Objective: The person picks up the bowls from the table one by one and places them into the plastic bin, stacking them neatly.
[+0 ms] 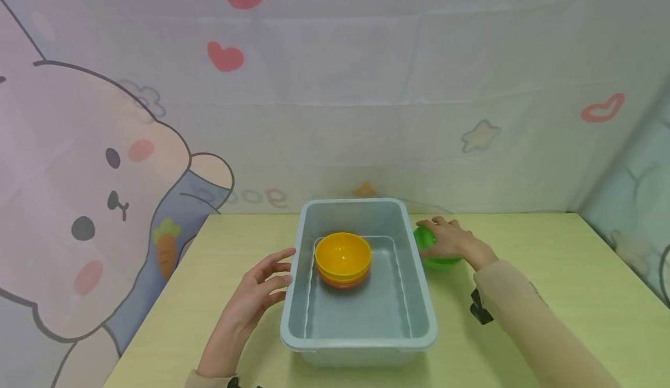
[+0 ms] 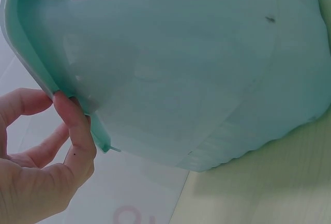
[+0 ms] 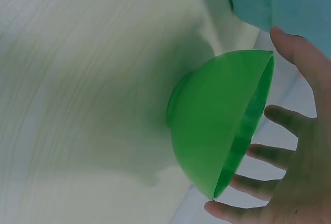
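A pale blue-grey plastic basin (image 1: 361,341) stands on the table. Inside it, toward the left, a yellow bowl (image 1: 342,254) is nested on an orange bowl (image 1: 342,285). My left hand (image 1: 256,286) is at the basin's left side, its loosely bent fingertips touching the rim in the left wrist view. To the right of the basin, a green bowl (image 3: 212,115) sits upright on the table. Over its mouth is my right hand (image 1: 447,239), fingers spread around the rim. In the right wrist view the thumb (image 3: 292,45) is apart from the bowl.
The light wooden table (image 1: 549,295) extends to both sides of the basin. Behind it hangs a cloth backdrop (image 1: 366,85) printed with hearts and a bear-like figure. A dark strap piece (image 1: 480,308) shows at the right wrist.
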A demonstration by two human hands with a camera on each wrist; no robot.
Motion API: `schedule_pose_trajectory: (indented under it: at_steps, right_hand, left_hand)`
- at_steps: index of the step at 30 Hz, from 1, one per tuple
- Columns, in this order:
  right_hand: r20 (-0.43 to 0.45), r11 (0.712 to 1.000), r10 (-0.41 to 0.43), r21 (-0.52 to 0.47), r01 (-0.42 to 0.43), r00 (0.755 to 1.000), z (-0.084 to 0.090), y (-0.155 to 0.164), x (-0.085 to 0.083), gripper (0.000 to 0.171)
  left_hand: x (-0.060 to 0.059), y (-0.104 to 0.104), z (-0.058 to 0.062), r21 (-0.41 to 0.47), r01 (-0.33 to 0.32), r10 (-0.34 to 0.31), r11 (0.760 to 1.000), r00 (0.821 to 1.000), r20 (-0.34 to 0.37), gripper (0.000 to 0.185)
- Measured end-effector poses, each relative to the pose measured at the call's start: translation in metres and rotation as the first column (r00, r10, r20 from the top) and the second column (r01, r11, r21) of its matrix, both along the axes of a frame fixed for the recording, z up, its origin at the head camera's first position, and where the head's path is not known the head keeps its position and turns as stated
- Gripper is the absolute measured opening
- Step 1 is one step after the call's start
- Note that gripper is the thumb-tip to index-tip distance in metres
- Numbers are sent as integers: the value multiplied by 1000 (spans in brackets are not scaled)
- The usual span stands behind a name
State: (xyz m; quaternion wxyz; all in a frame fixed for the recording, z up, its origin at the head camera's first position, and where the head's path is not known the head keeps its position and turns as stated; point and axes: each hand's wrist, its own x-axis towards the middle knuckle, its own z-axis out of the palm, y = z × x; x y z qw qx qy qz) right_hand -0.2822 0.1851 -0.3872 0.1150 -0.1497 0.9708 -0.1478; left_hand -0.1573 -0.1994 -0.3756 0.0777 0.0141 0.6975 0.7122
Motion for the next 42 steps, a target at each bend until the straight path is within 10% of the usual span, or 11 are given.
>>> schedule_pose_trajectory:
  at_steps: [42]
  right_hand:
    - [22, 998, -54, 25, 53, 998, -9, -4, -4, 90]
  left_hand:
    - [-1, 0, -1, 2, -9, 9, 1000, 1000, 4, 52]
